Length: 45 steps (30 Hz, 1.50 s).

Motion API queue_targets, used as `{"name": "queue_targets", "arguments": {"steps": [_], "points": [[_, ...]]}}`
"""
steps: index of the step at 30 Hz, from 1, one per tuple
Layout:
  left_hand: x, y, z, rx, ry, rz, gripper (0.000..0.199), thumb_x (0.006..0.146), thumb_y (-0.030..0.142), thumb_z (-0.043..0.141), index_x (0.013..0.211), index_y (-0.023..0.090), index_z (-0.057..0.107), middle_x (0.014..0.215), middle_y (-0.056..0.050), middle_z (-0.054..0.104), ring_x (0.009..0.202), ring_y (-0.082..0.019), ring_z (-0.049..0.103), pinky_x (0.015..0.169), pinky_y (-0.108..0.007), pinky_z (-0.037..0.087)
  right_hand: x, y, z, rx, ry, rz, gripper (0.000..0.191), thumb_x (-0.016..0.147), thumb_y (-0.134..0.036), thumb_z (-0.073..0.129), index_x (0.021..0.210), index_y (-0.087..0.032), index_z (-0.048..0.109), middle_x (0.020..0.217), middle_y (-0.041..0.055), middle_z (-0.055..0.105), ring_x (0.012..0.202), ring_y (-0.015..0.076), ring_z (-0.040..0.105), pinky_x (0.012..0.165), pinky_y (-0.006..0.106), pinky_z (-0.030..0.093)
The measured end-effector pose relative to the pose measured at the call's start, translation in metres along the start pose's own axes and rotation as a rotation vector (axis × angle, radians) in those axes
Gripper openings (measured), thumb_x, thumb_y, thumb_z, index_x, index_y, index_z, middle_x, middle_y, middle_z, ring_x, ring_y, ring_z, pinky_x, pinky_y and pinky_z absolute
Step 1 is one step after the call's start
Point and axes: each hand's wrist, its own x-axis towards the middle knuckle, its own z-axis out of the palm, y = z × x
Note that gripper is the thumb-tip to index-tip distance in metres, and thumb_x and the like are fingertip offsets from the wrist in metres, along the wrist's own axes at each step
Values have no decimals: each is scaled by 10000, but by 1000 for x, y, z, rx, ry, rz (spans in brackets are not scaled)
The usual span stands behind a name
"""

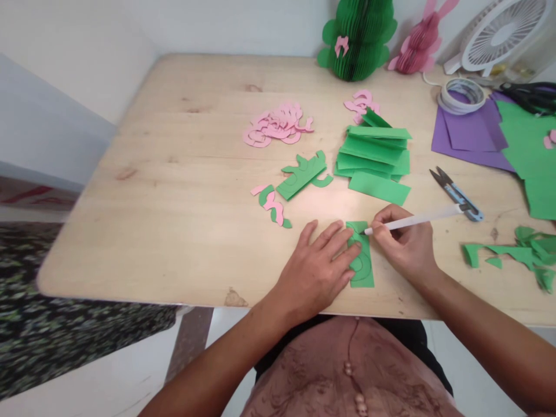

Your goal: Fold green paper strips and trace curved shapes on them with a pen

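A small green paper strip (364, 277) lies near the table's front edge with curved outlines drawn on it. Flat on the table, my left hand (319, 269) has its fingers spread, and some fingertips rest on the strip's left side. My right hand (406, 240) grips a white pen (417, 219), its tip touching the upper part of the strip. Beyond the strip are a stack of cut green paper pieces (376, 150), a green strip with drawn curves (302, 176) beside cut green shapes, and a short row of pink and green curved cutouts (273, 204).
Pink paper cutouts (280, 124) lie in a pile farther back. On the right are blue thread snips (458, 196), green scraps (527, 252), purple paper (471, 130), tape rolls (461, 97) and black-handled scissors (530, 95). Honeycomb paper figures (358, 35) and a white fan (504, 35) stand behind.
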Motion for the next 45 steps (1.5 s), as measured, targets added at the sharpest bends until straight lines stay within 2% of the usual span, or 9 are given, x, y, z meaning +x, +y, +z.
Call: {"name": "queue_targets", "arguments": {"steps": [16, 45], "points": [[0, 0, 2, -1, 4, -4, 351, 962, 316, 484, 1284, 193, 546, 1415, -74, 527, 1373, -273, 382, 1135, -550, 247, -2, 2, 0, -9, 7, -23, 122, 720, -187, 543, 599, -191, 550, 500, -38, 520, 431, 78, 422, 400, 192, 314], [-1, 0, 2, 13, 22, 6, 346, 962, 317, 486, 1276, 195, 560, 1403, -88, 532, 1370, -278, 389, 1140, -558, 248, -3, 0, -2, -10, -4, 33, 103, 685, -204, 520, 584, -199, 538, 510, -28, 511, 466, 98, 428, 431, 215, 318]]}}
